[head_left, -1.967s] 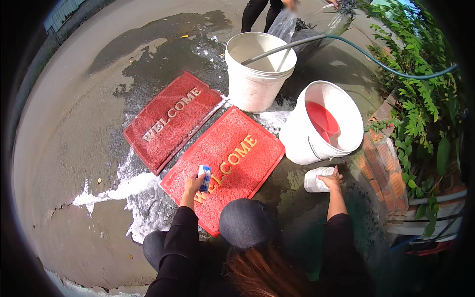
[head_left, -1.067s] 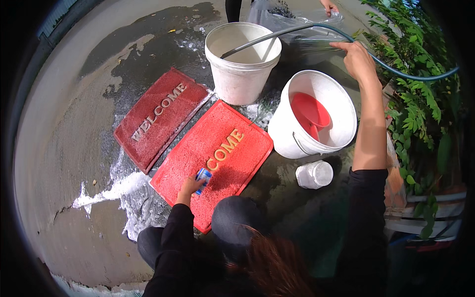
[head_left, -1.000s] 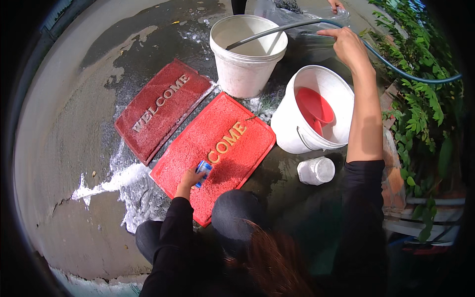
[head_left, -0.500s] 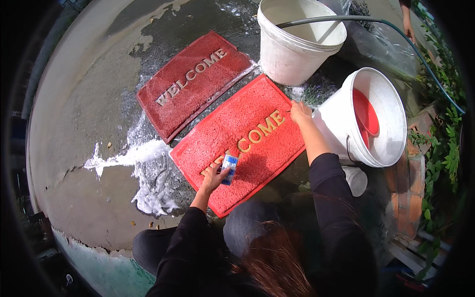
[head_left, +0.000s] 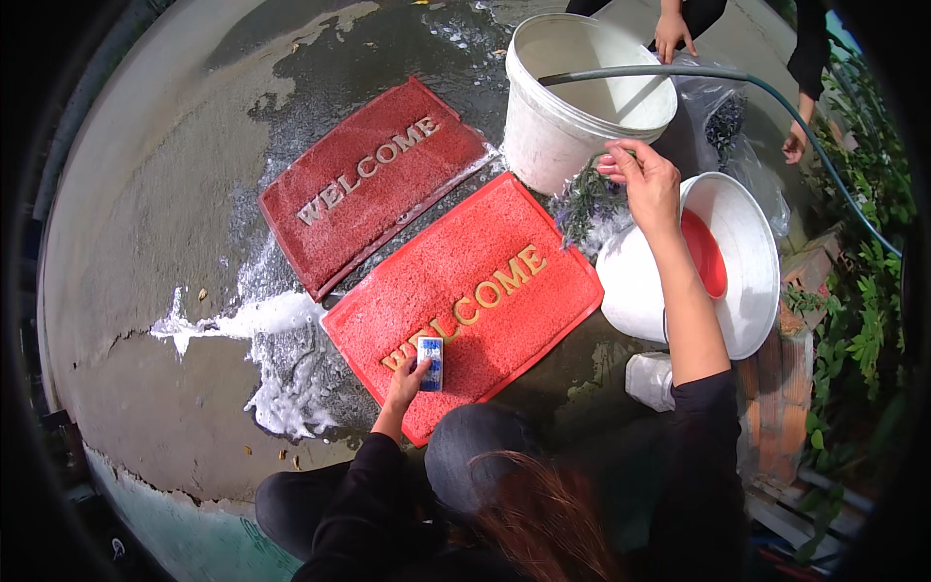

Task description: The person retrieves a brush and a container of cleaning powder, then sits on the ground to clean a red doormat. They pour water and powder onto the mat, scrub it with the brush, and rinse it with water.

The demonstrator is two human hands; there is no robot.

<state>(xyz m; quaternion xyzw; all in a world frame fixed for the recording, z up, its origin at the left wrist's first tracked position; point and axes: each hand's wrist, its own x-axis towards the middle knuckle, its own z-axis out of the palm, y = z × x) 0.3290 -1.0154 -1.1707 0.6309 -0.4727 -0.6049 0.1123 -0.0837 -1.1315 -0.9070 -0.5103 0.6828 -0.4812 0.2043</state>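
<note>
My left hand (head_left: 405,383) is closed around a small blue-and-white scrub brush (head_left: 431,365) over the lower left of the bright red doormat (head_left: 465,330). That mat has raised yellow lettering. Raised beside the near white bucket, my right hand (head_left: 645,184) has its thumb and fingers pinched together. From them hangs a sprig of purple flowers (head_left: 590,206) with green leaves, just off the mat's far right corner. Beyond lies a darker red doormat (head_left: 373,184) with pale lettering and foam along its edge.
A white bucket (head_left: 558,136) with a dark hose (head_left: 786,97) stands at the back; another white bucket (head_left: 635,281), holding something red, tilts at right. White foam (head_left: 281,339) spreads at left. Another person's hands (head_left: 673,37) are near clear plastic (head_left: 747,165). Bricks (head_left: 781,388) edge the plants.
My right hand has left the bright mat's far edge and risen, now holding the flower sprig. My left hand and brush shifted slightly left and nearer. Another person's hands have come into view at the top.
</note>
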